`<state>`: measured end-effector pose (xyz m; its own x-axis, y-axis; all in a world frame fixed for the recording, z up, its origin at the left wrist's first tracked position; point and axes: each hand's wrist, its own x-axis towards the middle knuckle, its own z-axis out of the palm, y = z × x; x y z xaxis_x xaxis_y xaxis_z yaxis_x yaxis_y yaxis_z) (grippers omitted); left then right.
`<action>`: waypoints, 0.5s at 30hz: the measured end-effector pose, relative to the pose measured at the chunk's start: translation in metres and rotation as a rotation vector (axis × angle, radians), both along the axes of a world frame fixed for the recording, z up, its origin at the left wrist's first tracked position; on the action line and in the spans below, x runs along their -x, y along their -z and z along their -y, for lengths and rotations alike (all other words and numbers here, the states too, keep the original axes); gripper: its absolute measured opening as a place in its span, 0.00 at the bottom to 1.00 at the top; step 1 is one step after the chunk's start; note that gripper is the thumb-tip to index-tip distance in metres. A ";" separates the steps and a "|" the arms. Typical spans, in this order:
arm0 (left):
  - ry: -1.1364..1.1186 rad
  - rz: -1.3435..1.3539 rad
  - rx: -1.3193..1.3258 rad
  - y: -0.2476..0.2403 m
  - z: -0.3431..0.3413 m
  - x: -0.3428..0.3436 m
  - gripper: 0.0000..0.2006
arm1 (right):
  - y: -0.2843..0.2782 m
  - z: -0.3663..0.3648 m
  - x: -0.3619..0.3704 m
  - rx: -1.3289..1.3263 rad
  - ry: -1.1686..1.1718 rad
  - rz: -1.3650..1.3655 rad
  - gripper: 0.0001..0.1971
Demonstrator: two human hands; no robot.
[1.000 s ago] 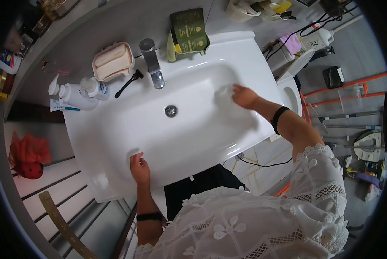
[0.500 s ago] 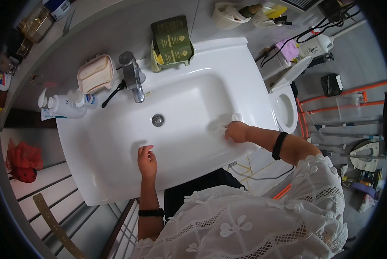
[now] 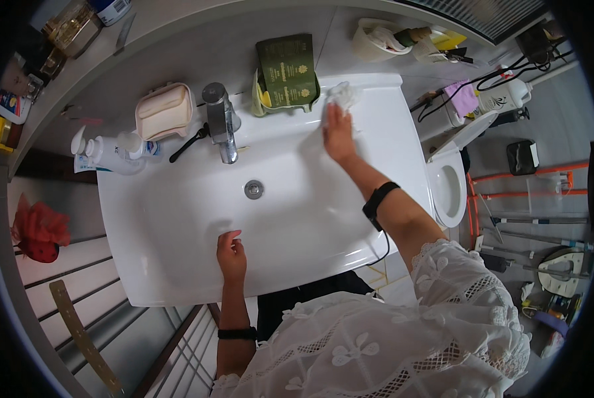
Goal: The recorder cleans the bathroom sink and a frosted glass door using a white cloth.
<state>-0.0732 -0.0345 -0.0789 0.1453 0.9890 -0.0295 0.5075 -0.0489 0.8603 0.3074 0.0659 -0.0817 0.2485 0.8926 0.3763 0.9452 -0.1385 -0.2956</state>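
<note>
- Head view: the right hand (image 3: 340, 136) reaches to the far right part of the white washbasin (image 3: 393, 136); a crumpled white wad (image 3: 344, 96), tissue or thin cloth, lies at its fingertips on the back ledge (image 3: 376, 96), behind the bowl (image 3: 178, 212)
- Right fingers: stretched forward and close together, their tips on the wad; whether they pinch it or only press it down, I cannot tell
- Left hand (image 3: 231, 257): over the near side of the bowl, nearer the body than the drain (image 3: 254, 190); its fingers curl loosely, with nothing seen between them; whether it touches the ceramic is unclear
- Step in hand: judging by the reach, wiping the back ledge, just right of the green packet (image 3: 287, 71) and its pale green holder (image 3: 258, 93)
- Next move: it seems to call for even pressure along the ledge, with the wad kept bunched under the fingers; a leftward sweep could nudge the holder, so it asks for care there
- Farther left: the chrome faucet (image 3: 223, 123), black razor (image 3: 189, 142), pale pink soap dish (image 3: 166, 111) and white pump bottle (image 3: 115, 154) crowd the ledge; wiping that stretch would probably mean working around them or lifting some aside
</note>
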 end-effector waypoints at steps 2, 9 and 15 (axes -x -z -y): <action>-0.012 -0.014 0.017 0.000 0.006 0.002 0.12 | -0.002 0.001 0.046 0.058 -0.158 -0.095 0.36; 0.035 -0.005 0.069 -0.009 0.006 -0.011 0.12 | -0.030 -0.006 0.114 0.166 -0.443 -0.007 0.30; 0.066 -0.054 0.082 -0.009 0.005 -0.012 0.14 | -0.027 0.014 0.012 0.116 -0.136 0.264 0.21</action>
<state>-0.0608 -0.0398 -0.0704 0.2059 0.9712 -0.1198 0.5515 -0.0140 0.8341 0.2952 0.0519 -0.0549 0.0313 0.9515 0.3061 0.9993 -0.0241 -0.0273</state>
